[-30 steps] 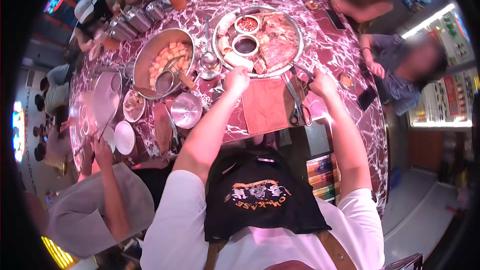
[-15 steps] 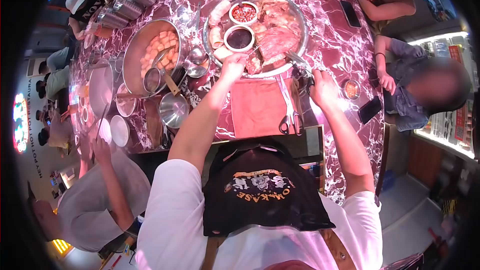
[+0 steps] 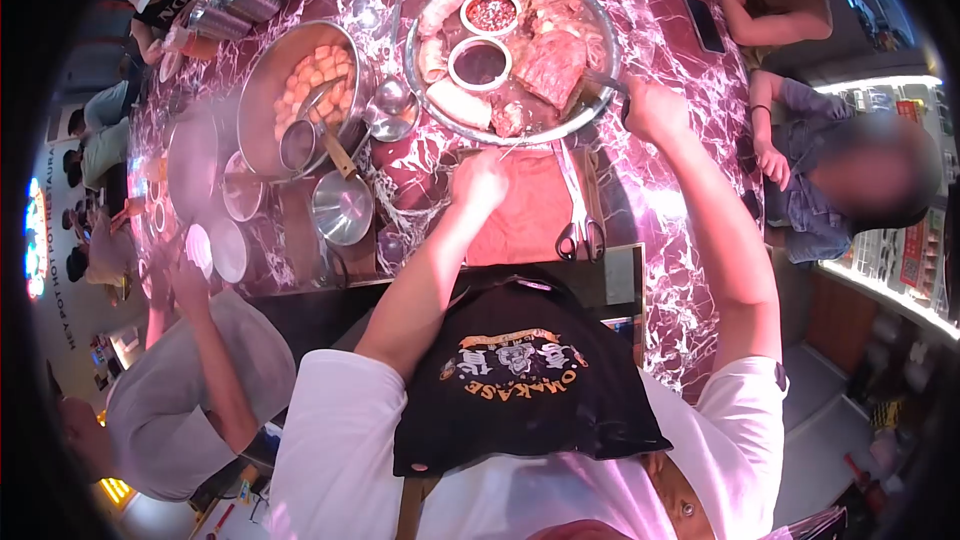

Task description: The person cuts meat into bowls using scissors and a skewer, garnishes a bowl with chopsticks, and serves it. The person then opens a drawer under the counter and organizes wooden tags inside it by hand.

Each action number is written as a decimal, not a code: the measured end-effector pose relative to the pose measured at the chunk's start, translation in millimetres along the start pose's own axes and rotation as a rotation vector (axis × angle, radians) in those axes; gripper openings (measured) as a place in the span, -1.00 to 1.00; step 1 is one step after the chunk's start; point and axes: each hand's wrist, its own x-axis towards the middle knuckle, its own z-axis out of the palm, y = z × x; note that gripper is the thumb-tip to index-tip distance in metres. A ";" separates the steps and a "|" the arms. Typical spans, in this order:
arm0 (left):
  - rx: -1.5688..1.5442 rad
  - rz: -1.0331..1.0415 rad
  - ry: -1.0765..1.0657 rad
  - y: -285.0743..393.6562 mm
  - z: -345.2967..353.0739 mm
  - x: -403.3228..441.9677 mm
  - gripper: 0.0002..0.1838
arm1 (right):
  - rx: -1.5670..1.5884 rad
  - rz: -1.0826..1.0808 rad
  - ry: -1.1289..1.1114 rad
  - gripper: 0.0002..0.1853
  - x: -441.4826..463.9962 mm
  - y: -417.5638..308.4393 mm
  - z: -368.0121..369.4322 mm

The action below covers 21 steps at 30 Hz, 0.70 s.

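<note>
A large round metal tray (image 3: 418, 100) holds a slab of meat (image 3: 552, 70), white rolled pieces (image 3: 458, 104), a bowl of red chopped sauce (image 3: 490, 12) and a bowl of dark sauce (image 3: 480, 63). At the tray's right rim, my right hand (image 3: 655, 112) is closed around a black-handled metal tool (image 3: 606, 82), its tip at the meat's right side. The tool's exact kind is unclear. My left hand (image 3: 480, 182) is closed over a red-brown cloth (image 3: 520, 230), below the tray; whatever is in its fingers is too small to name. Scissors (image 3: 578, 220) lie on the cloth.
Left of the tray stands a big pot of cubed food (image 3: 245, 100) with ladles, next to a metal bowl (image 3: 342, 208). A co-worker (image 3: 195, 380) stands at left. People sit across and at right; a phone (image 3: 704, 25) lies on the marble table.
My left hand has drawn back from the tray down over the cloth. My right hand has moved up with the tool, which now points left at the meat.
</note>
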 end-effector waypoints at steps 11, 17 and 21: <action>-0.385 -0.202 -0.190 -21.4 60.5 70.0 -0.67 | -0.128 -0.126 -0.042 -0.73 -29.7 12.3 -46.6; -0.307 -0.111 -0.039 -15.7 28.7 2.5 -0.74 | -0.079 -0.200 -0.121 -0.77 -33.2 15.9 -34.1; -0.300 -0.064 0.053 -8.6 32.2 -4.8 -0.76 | -0.025 -0.175 -0.283 -0.69 -5.1 -7.0 -32.5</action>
